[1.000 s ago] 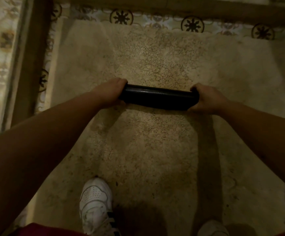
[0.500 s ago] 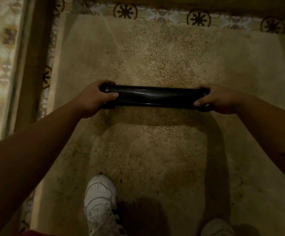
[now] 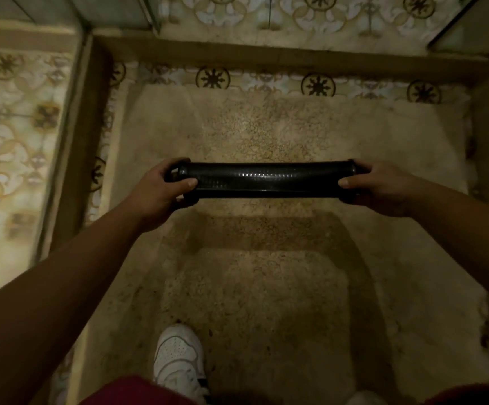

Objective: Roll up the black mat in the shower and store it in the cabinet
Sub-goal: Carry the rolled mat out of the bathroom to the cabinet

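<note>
The black mat point(image 3: 266, 179) is rolled into a tight, glossy tube and held level above the shower floor. My left hand point(image 3: 161, 188) grips its left end, thumb across the front. Its right end is wrapped by my right hand point(image 3: 377, 185). The roll casts a dark shadow on the floor below it. No cabinet is in view.
The speckled beige shower floor point(image 3: 266, 287) is ringed by patterned tiles point(image 3: 316, 84) and a raised brown curb point(image 3: 79, 141) at the left and far side. Glass panel edges point(image 3: 146, 13) stand at the top. My white shoe point(image 3: 178, 358) stands near the bottom.
The rolled mat has risen off the floor with both hands on its ends, and the view has pulled back and up, showing more of the curb and tiles.
</note>
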The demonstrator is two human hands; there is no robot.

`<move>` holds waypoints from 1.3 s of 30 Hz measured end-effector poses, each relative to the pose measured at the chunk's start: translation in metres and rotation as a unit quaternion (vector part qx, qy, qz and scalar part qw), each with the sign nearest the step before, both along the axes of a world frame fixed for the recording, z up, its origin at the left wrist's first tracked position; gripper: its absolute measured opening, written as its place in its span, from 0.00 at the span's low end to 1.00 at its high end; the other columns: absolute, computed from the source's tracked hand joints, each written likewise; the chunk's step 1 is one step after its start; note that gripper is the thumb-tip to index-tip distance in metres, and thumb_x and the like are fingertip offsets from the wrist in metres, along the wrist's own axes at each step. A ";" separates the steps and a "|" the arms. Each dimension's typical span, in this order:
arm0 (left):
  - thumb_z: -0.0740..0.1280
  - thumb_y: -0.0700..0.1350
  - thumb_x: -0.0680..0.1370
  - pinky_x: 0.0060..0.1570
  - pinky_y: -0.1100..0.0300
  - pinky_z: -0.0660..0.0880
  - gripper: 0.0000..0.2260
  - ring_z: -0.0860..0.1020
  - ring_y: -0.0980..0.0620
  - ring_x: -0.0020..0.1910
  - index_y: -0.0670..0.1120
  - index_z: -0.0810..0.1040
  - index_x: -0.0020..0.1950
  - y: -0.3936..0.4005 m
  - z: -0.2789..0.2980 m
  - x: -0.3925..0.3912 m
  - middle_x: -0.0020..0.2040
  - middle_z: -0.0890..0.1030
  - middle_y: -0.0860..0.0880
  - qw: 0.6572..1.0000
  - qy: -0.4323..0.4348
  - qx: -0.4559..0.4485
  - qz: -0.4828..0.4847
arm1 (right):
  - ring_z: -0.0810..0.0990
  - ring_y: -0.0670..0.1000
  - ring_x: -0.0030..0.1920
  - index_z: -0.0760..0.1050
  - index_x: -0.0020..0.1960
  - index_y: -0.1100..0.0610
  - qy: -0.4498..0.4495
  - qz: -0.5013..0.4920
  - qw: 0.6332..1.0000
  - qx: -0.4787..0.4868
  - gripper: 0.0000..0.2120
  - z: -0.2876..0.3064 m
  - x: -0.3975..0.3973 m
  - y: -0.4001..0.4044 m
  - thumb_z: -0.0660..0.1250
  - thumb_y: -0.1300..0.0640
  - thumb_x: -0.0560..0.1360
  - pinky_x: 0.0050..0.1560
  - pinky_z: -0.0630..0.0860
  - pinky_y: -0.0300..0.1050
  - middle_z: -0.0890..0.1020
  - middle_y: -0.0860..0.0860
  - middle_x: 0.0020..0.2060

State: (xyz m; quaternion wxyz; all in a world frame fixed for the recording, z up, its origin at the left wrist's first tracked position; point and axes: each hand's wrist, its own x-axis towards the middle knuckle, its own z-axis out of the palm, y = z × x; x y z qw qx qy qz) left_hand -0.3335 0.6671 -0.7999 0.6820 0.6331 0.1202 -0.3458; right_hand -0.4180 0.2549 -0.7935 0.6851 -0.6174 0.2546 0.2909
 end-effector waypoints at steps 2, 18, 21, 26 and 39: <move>0.73 0.40 0.67 0.44 0.55 0.80 0.27 0.78 0.44 0.56 0.46 0.73 0.66 0.001 0.032 -0.003 0.60 0.75 0.45 1.000 -0.006 0.004 0.014 | 0.84 0.52 0.48 0.83 0.49 0.49 -0.008 -0.010 1.000 -0.001 0.15 0.032 -0.001 0.003 0.74 0.60 0.63 0.43 0.80 0.44 0.85 0.49 0.45; 0.67 0.35 0.76 0.42 0.56 0.79 0.19 0.78 0.42 0.54 0.40 0.73 0.67 0.032 0.516 -0.048 0.61 0.76 0.38 0.998 -0.030 0.045 0.023 | 0.83 0.54 0.49 0.78 0.52 0.53 -0.065 -0.228 0.971 0.013 0.20 0.483 -0.066 0.070 0.75 0.61 0.62 0.40 0.80 0.46 0.80 0.53 0.51; 0.68 0.35 0.76 0.48 0.51 0.80 0.22 0.78 0.43 0.54 0.41 0.71 0.69 0.041 0.592 -0.051 0.62 0.75 0.39 0.997 -0.052 0.065 0.005 | 0.83 0.56 0.49 0.76 0.54 0.56 -0.069 -0.249 0.966 0.002 0.24 0.553 -0.075 0.078 0.77 0.58 0.59 0.40 0.80 0.46 0.80 0.56 0.53; 0.70 0.39 0.75 0.54 0.48 0.79 0.25 0.79 0.44 0.57 0.44 0.69 0.72 0.059 0.687 -0.061 0.63 0.76 0.40 0.992 -0.095 0.077 -0.022 | 0.84 0.55 0.47 0.82 0.49 0.53 -0.082 -0.281 0.956 -0.007 0.23 0.645 -0.091 0.099 0.81 0.52 0.55 0.40 0.79 0.46 0.83 0.55 0.49; 0.59 0.42 0.82 0.62 0.47 0.73 0.11 0.75 0.45 0.60 0.52 0.73 0.62 0.047 0.759 -0.081 0.58 0.77 0.45 0.976 -0.186 0.063 -0.100 | 0.80 0.47 0.44 0.83 0.49 0.42 -0.164 -0.287 0.939 -0.091 0.07 0.720 -0.097 0.111 0.68 0.52 0.75 0.36 0.74 0.40 0.84 0.45 0.44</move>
